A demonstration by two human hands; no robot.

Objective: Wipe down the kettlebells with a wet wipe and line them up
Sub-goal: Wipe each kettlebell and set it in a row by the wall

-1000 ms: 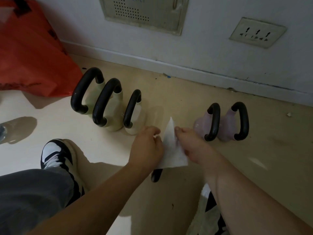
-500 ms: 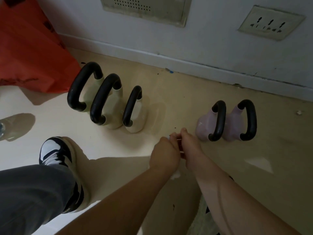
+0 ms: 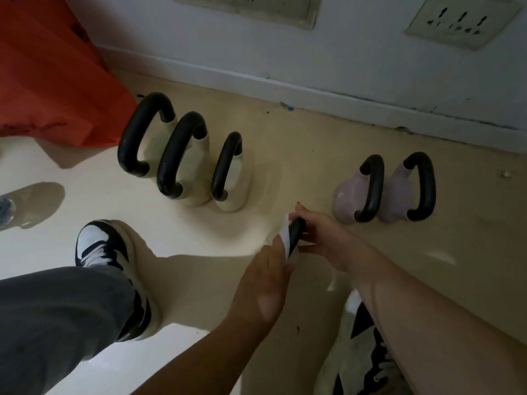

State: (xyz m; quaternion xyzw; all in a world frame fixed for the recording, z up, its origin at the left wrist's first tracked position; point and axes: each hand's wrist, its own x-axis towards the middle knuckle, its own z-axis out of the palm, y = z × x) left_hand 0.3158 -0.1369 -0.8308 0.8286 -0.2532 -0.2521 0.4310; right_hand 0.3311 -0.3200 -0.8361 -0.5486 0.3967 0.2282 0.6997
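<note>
Right hand [image 3: 328, 238] grips the handle [image 3: 296, 230], in front of the gap between cream kettlebells [image 3: 199, 181] and pink pair [image 3: 399, 195]. Left hand [image 3: 265, 269] pinches the wipe [image 3: 284, 238] round it. Best to hold steady and wipe along the full handle.

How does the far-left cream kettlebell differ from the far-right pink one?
The far-left cream kettlebell has a cream body; the far-right pink kettlebell a pale pink one. The cream one's handle looks bigger and thicker than the pink one's. The cream one's handle bows left of its body, the pink one's right. Both stand on the floor with black handles.
</note>
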